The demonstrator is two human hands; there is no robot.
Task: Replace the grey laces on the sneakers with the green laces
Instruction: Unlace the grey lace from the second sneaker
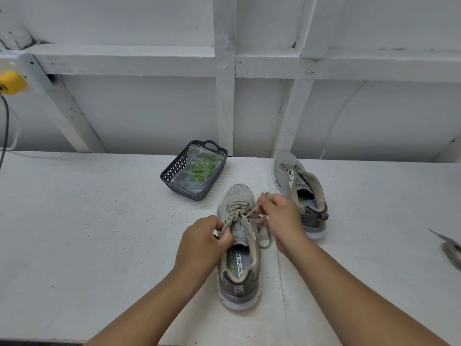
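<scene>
- Near sneaker sits on the white table right in front of you, toe pointing away, grey lace still threaded through its eyelets.
- Your left hand pinches a strand of that lace at the shoe's left side, by the tongue.
- Your right hand pinches another strand, drawn up and to the right above the eyelets.
- Second sneaker stands farther back on the right, unlaced, tongue loose.
- Dark basket behind the near shoe holds a clear bag with the green laces inside.
- A loose grey lace lies at the table's right edge.
</scene>
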